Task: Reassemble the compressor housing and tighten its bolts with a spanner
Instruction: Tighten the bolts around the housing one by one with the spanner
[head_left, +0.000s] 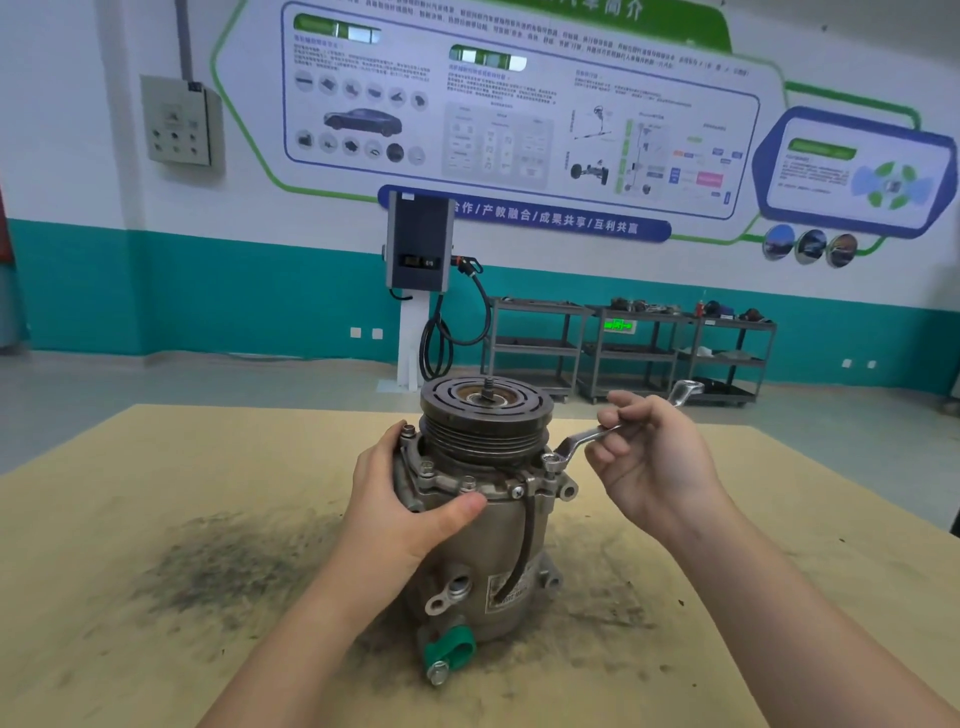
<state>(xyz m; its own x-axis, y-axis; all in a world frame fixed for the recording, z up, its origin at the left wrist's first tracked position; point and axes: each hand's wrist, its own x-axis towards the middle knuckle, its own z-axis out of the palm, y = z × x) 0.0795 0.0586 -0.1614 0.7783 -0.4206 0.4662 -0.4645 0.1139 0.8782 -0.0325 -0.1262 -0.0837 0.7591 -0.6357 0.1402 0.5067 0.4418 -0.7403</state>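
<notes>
Worktop (156, 467) stained; bolt tightening in hand.
Left hand (400, 499) grips compressor (493, 545); right hand (644, 457) grips spanner (587, 439) seated on bolt (550, 460). Next: swing it.

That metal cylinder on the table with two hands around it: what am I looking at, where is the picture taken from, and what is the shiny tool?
There is no robot here. The picture comes from a camera worn on a person's head, looking forward and down at their own hands. The grey metal cylinder is a car air-conditioning compressor, standing upright on a tan, grease-stained table, with a dark grooved pulley on top. The left hand grips the compressor's upper body to steady it. The right hand holds a spanner, a tool for turning bolts; its ring end sits over a bolt on the housing's upper flange. Behind are a wall poster, a charging unit and shelf carts.
</notes>
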